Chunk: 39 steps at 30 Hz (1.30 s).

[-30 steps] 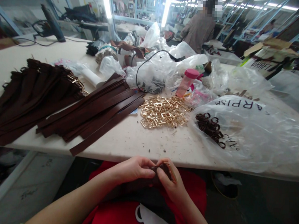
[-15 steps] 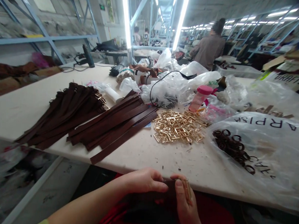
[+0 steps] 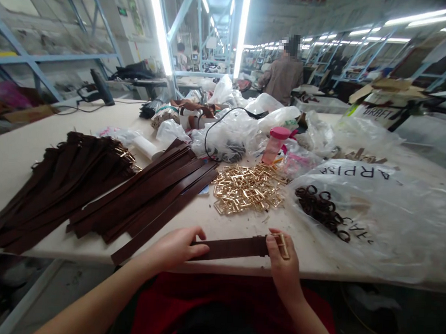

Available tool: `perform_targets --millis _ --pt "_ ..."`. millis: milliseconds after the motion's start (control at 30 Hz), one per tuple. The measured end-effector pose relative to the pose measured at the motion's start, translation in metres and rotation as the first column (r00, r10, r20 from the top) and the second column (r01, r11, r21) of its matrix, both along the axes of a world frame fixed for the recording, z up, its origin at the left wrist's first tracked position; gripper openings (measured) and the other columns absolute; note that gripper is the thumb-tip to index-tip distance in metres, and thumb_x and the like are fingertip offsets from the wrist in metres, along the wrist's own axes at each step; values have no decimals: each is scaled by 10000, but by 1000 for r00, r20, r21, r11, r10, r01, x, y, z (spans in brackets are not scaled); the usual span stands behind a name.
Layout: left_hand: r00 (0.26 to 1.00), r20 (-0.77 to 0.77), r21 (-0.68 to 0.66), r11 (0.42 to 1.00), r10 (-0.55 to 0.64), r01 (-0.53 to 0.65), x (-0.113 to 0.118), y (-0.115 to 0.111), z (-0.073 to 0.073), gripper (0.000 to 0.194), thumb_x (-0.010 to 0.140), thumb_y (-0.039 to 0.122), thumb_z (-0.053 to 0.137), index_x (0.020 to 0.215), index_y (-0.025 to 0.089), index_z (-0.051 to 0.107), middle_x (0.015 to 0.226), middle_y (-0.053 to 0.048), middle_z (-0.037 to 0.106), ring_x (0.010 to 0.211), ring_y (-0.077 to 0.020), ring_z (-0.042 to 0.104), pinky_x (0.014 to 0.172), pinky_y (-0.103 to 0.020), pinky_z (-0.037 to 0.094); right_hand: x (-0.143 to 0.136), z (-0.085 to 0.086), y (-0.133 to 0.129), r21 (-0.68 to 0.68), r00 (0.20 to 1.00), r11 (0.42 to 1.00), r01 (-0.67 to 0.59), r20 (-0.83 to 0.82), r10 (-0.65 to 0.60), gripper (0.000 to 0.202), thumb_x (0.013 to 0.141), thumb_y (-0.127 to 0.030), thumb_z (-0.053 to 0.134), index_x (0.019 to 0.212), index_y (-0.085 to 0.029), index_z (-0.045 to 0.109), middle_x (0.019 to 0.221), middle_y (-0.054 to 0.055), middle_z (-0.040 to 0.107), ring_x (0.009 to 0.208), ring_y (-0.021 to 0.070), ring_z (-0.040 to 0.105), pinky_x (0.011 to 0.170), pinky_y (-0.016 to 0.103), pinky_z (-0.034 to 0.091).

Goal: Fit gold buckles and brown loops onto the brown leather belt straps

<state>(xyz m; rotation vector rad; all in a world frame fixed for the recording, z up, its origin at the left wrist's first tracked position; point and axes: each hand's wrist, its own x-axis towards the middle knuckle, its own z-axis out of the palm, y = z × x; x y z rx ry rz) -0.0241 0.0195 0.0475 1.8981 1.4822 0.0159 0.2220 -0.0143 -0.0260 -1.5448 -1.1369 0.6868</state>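
A dark brown leather strap [image 3: 235, 249] stretches between my two hands over the table's front edge. My left hand [image 3: 181, 245] is closed on its left part, thumb in front. At the other end my right hand [image 3: 282, 257] pinches the strap beside a gold buckle [image 3: 283, 244], which sits at that end; a narrow loop shows around the strap there. Beyond my hands lies a heap of gold buckles [image 3: 250, 188]. Brown straps [image 3: 142, 197] are laid in a stack to the left, and a second bundle [image 3: 68, 184], with buckles at its far end, lies farther left.
At the right, a clear plastic bag [image 3: 392, 220] lies with dark brown loops [image 3: 323, 209] on it. Behind the buckles stand a pink-lidded bottle [image 3: 274, 146] and piled plastic bags [image 3: 228, 127]. A black handheld device [image 3: 102, 88] is at the back left. A person [image 3: 285, 73] stands farther back.
Both hands have risen from below the table edge and moved apart, bringing the strap into view stretched between them. The view has shifted, so the table's things appear farther left.
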Motion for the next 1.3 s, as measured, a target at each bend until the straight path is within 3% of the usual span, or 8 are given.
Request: perform_targets --millis 200,367,567,733,967,1133,1233,1300 --pt "990 -139 356 931 -32 81 13 26 -38 190 813 313 468 854 192 608 900 -64 623 839 -198 569 754 -281 405 38 -33 30 16 977 997 80 195 -82 332 759 -455 520 928 -172 560 875 80 595 816 226 555 770 383 427" --pt "944 -294 538 842 147 36 8 78 -27 221 851 324 440 979 204 574 1059 -68 575 961 -191 530 852 -281 378 46 -46 34 50 964 981 189 182 -195 375 774 -440 496 1016 -156 533 944 99 570 857 226 549 768 372 439" --pt "849 -412 549 834 331 -59 -1 128 -30 259 807 325 511 985 142 554 996 -121 585 928 -243 548 788 -330 405 43 -45 34 133 942 978 164 272 -195 306 800 -409 475 971 -164 541 925 87 553 863 229 525 786 389 420" --pt "838 -424 544 836 344 -67 -3 133 -38 283 812 322 484 1029 148 538 1039 -133 575 963 -257 541 800 -340 403 42 -43 34 165 943 976 141 278 -183 251 822 -361 456 959 -167 537 915 84 554 868 227 523 789 393 416" --pt "862 -369 488 862 348 -139 -9 140 -32 309 711 390 569 887 137 580 980 -151 605 917 -290 577 734 -330 433 41 -37 33 190 957 971 144 222 -185 249 822 -346 458 966 -161 541 915 81 565 856 212 535 766 370 438" --pt "917 -273 467 873 291 -138 -9 126 -22 293 780 312 449 1004 148 539 947 -115 645 851 -248 615 710 -297 442 48 -39 34 237 938 954 182 250 -241 247 838 -317 417 989 -149 517 890 85 561 758 185 545 692 340 474" --pt "986 -68 375 920 155 -118 -13 107 -10 368 758 331 462 1075 150 511 1039 -93 632 944 -249 589 793 -286 431 66 -28 37 274 906 946 176 331 -264 223 827 -288 415 977 -160 518 911 86 554 777 184 538 700 334 472" --pt "982 182 162 984 43 -73 -12 88 -3 373 722 397 502 1007 162 549 1003 -62 648 943 -256 583 817 -285 430 88 -15 41 288 873 944 163 403 -274 212 817 -278 416 965 -172 525 953 89 552 844 191 533 762 343 454"
